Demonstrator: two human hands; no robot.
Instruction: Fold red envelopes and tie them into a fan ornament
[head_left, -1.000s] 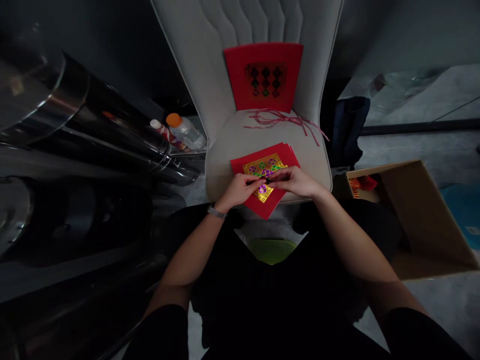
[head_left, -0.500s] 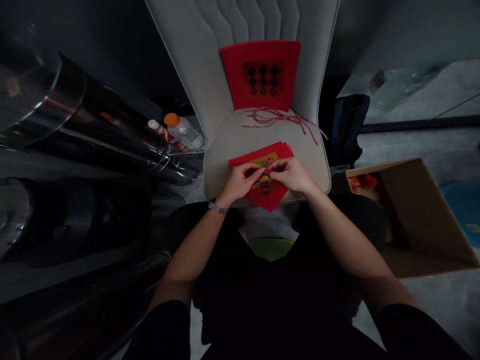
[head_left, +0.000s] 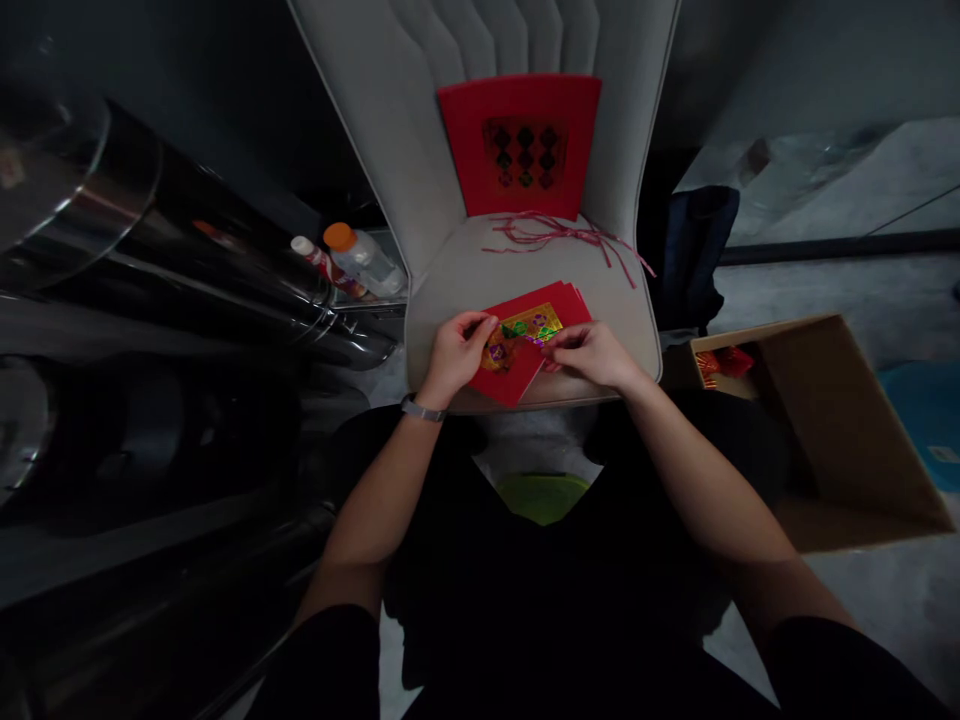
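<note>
Left hand [head_left: 454,352] and right hand [head_left: 592,353], apart — can't tell their grip — seem busy on the red card [head_left: 514,370] between, likely needing gentle fingers next.

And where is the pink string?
In the head view, the pink string lies right of centre on the chair seat, between the leaning red sheet and the red stack below.

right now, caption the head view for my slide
Left hand and right hand over gold-printed red sheets on a pale chair, pinkish ribbons behind.
</note>
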